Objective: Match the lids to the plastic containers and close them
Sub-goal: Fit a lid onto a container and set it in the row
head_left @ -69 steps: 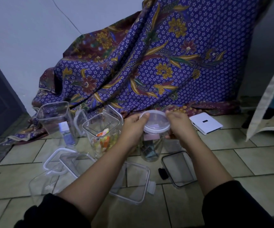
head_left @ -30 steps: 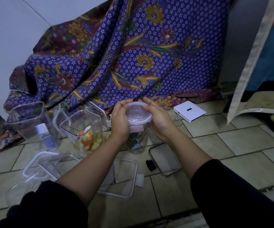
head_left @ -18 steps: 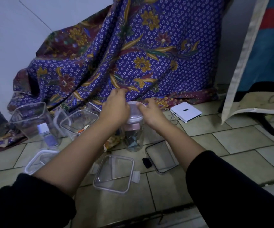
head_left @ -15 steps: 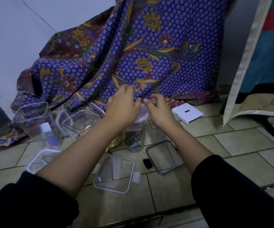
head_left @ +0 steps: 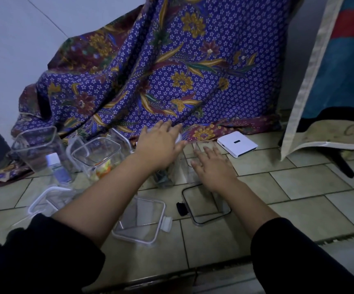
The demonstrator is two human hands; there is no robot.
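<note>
Left hand [head_left: 161,145] is pressing flat on round jar [head_left: 165,175]; right hand [head_left: 212,164], at 3 o'clock, is hovering spread, empty. Light, slick plastic: grip sides.

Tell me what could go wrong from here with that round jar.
1. The left hand lies flat on the round lid, hiding most of it, so a crooked seat could go unnoticed.
2. The right hand is open beside the round jar, not holding it; a hard press might tip it.
3. The open square container stands close by and could get knocked.
</note>
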